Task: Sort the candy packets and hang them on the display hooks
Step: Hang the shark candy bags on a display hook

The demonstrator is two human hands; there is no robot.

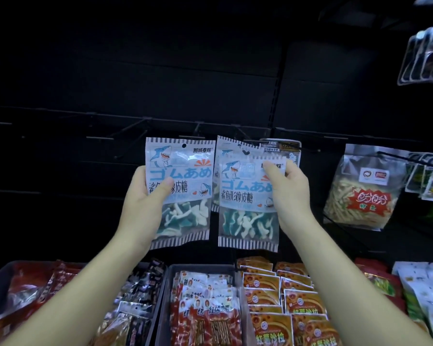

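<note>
Down in front, bins (166, 290) of snack packets are sitting under the arms. Above them the left hand (145, 196) is gripping a shark gummy packet (183, 171) by its side edge, thumb curling across the front. The right hand (293, 196) is pinching a second gummy packet (245, 211) near its top. Both are looking light, crinkly and slippery, so they are probably best held by the stiff header beside the hang hole (184, 146). Dark hooks (133, 127) are waiting behind.

Blue-white and upright, left shark-gummy packet (183, 171) just beside right packet (245, 208).
</note>
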